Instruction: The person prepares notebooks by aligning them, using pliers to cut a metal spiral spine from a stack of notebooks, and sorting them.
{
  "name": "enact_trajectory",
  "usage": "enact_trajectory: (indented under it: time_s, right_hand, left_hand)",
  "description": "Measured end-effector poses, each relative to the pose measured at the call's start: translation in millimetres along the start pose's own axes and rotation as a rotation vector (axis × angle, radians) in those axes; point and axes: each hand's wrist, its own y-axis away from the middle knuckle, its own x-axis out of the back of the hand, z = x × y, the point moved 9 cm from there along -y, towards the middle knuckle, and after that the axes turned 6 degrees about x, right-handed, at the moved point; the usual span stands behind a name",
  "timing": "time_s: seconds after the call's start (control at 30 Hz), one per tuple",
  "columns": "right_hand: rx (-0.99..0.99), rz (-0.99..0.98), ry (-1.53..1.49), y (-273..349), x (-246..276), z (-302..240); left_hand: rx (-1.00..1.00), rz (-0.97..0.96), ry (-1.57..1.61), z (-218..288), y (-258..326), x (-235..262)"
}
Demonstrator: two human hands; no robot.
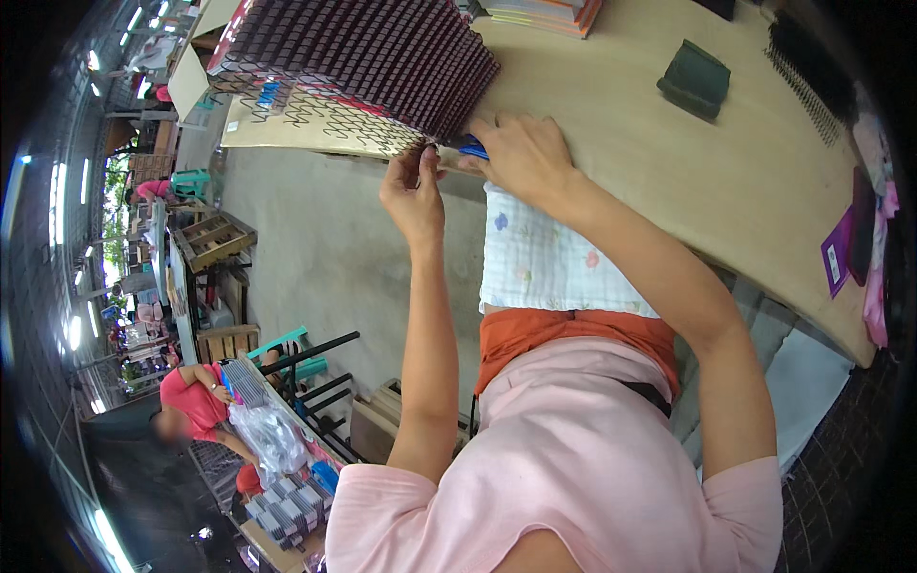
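Observation:
A tall stack of spiral-bound notebooks [363,62] stands at the table's far left edge, its dark wire coils turned toward me. At the stack's near lower corner, the thumb and fingers of my left hand [415,196] pinch the end of a wire coil. My right hand [525,158] is just to the right, closed around a small blue-handled tool [473,146] by the same corner. Most of the tool is hidden by my fingers, so its exact kind does not show.
On the pale table [592,105] lie a dark green block [694,81], a pile of orange-edged books [549,11] and a purple card [837,253]. A floral cloth [544,253] covers my lap. At left, a person in a pink shirt [196,396] works beside plastic-wrapped bundles [267,439].

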Motion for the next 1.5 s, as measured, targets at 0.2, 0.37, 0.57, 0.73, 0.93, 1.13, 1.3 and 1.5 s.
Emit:
enact_trajectory:
  time_s: [0.2, 0.37, 0.57, 0.73, 0.93, 1.13, 1.3, 1.5]
  right_hand:
    - [0.034, 0.208, 0.067, 9, 24, -10]
    - [0.043, 0.200, 0.113, 8, 28, -12]
    - [0.018, 0.042, 0.051, -5, 12, -10]
    - [-0.002, 0.083, 0.038, 8, 19, -2]
    - [0.012, 0.220, 0.047, 13, 32, -1]
    - [0.014, 0.264, 0.043, 13, 34, -1]
    - [0.034, 0.285, 0.048, 12, 37, -7]
    - [0.038, 0.193, 0.030, 2, 30, -9]
  left_hand:
    - [0.055, -0.035, 0.117, 3, 6, 2]
    - [0.024, -0.037, 0.103, 15, 4, 0]
    - [0.025, -0.024, 0.085, 15, 3, 0]
    - [0.028, -0.020, 0.085, 13, 1, 4]
    - [0.018, -0.038, 0.102, 21, 4, -2]
    - [-0.006, -0.009, 0.058, 23, -2, 6]
    - [-0.010, -0.017, 0.057, 26, -1, 5]
    - [-0.015, -0.002, 0.074, 31, 2, 3]
